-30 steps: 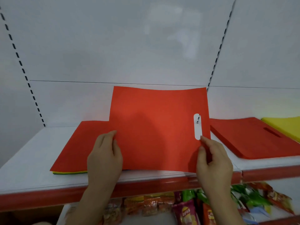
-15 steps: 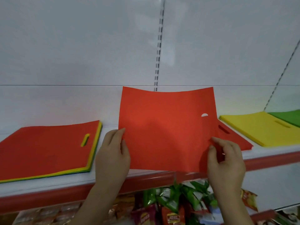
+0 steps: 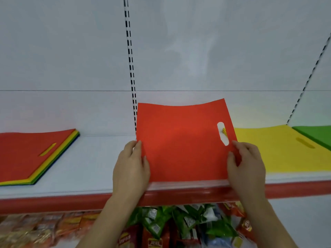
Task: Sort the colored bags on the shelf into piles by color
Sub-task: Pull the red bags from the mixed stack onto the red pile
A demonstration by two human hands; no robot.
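Red bag point(image 3: 180, 142), flat with a handle slot near its right edge, is held tilted up over the front of the white shelf point(image 3: 93, 169); left hand point(image 3: 131, 169) and right hand point(image 3: 246, 165) each pinch a side edge. Mixed stack point(image 3: 28, 156) lies far left, yellow pile point(image 3: 279, 151) and green pile point(image 3: 317, 135) right.

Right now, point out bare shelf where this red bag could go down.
Bare shelf lies between the mixed stack on the left and the held red bag. Rightward it is crowded: the yellow pile borders the green pile. The bag hides whatever is behind it.
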